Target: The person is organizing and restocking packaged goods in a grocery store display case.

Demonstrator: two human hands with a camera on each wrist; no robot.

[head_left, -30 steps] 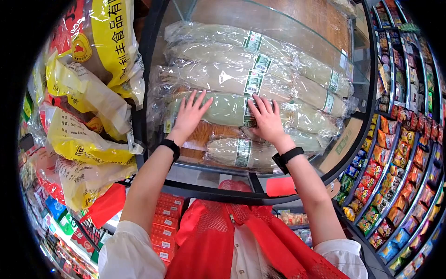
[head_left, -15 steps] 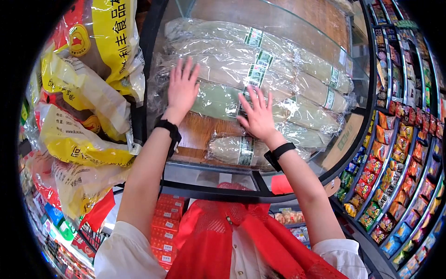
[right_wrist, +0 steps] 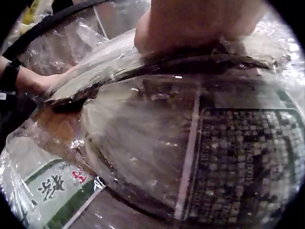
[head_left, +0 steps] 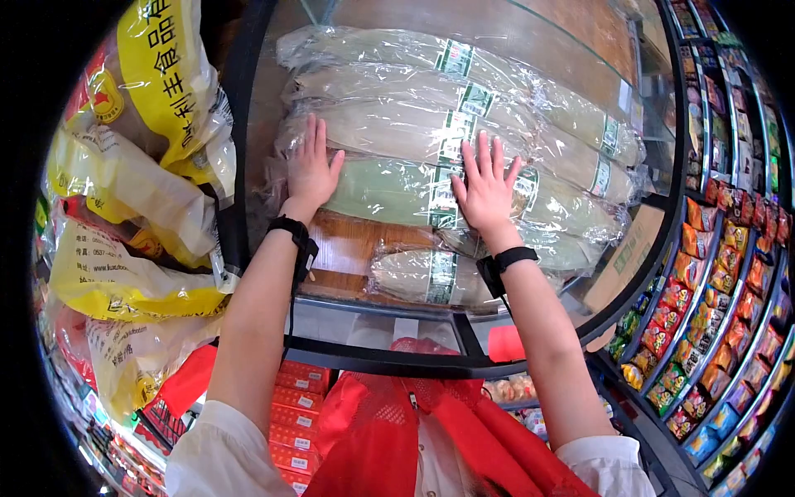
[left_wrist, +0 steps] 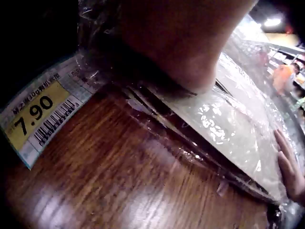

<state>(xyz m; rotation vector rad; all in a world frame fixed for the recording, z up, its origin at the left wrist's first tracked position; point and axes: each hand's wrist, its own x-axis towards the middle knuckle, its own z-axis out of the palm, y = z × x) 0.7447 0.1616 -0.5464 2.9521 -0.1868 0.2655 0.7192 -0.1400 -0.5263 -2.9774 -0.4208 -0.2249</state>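
Long clear-plastic packs of flat pale green leaves lie in rows in a display case. My left hand (head_left: 310, 172) lies flat, fingers straight, on the left end of the nearest long leaf pack (head_left: 381, 189), its fingers reaching onto the pack behind (head_left: 373, 126). Right of the green-and-white label (head_left: 444, 199), my right hand (head_left: 489, 192) rests with fingers spread on the same row. In the left wrist view the leaf pack (left_wrist: 233, 129) lies under the hand, its layered edge over brown wood. The right wrist view shows another pack (right_wrist: 138, 148) below that hand.
A shorter leaf pack (head_left: 406, 275) lies at the front of the case, inside its black rim (head_left: 389, 362). Large yellow-and-white bags (head_left: 132, 248) crowd the left side. Snack shelves (head_left: 704, 298) stand at right. A 7.90 price tag (left_wrist: 43, 112) sits by the left hand.
My left hand has shifted left and farther back over the packs. The right hand has moved slightly right and back. The leaf packs keep their arrangement.
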